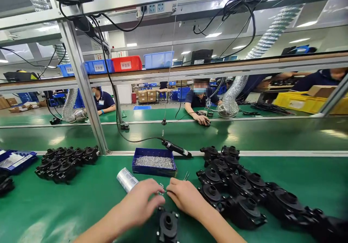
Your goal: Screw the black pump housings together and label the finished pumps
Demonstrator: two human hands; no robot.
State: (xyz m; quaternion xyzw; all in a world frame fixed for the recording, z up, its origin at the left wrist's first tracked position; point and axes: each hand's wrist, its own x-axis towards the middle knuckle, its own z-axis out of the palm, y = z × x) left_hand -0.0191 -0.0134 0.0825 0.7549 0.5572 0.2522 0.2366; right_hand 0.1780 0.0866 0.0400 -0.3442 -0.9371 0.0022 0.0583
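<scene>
My left hand (141, 203) and my right hand (183, 196) meet over a small heap of silver screws (161, 188) on the green mat. Both hands have their fingers curled in a pinch at the screws; what each fingertip holds is too small to make out. Directly below them stands one black plastic housing (168, 225) with a round hole on top. Just behind the hands is a blue tray (153, 170) filled with silver screws.
Several black housings (239, 192) lie in a row to the right, another group (66, 159) at the left. A clear roll (126, 179) lies by the tray. An electric screwdriver (176, 148) hangs on its cable behind. Other people work across the conveyor belt (190, 132).
</scene>
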